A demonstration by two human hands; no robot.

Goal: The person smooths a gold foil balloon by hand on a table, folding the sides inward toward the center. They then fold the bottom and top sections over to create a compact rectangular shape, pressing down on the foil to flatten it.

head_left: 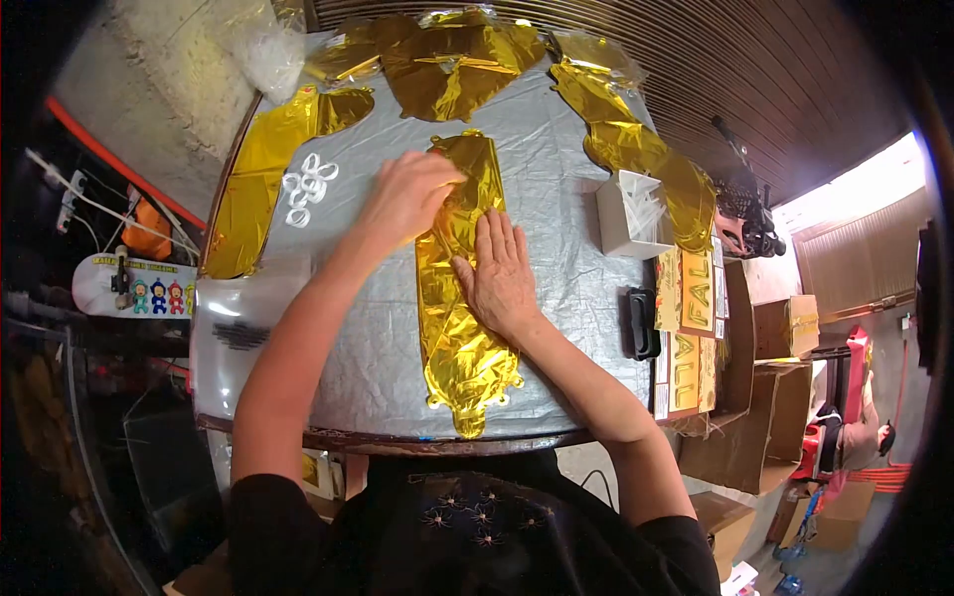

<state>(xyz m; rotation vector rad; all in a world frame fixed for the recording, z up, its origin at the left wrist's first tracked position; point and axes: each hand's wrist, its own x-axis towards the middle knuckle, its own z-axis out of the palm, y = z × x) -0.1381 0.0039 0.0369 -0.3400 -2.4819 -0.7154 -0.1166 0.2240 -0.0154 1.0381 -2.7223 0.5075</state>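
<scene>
Two hands on one long gold foil balloon (462, 338), lying flat lengthwise mid-counter (566, 179). Left hand (407, 194) curled over its upper end; actual grip unclear. Right hand (502, 273) open, palm pressing the middle. White rings (308, 187) lie nearby, left.

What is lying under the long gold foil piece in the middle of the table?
The gold foil piece lies flat on the wrinkled silver table cover. The left hand and right hand rest on top. Anything between foil and cover is hidden.
</scene>
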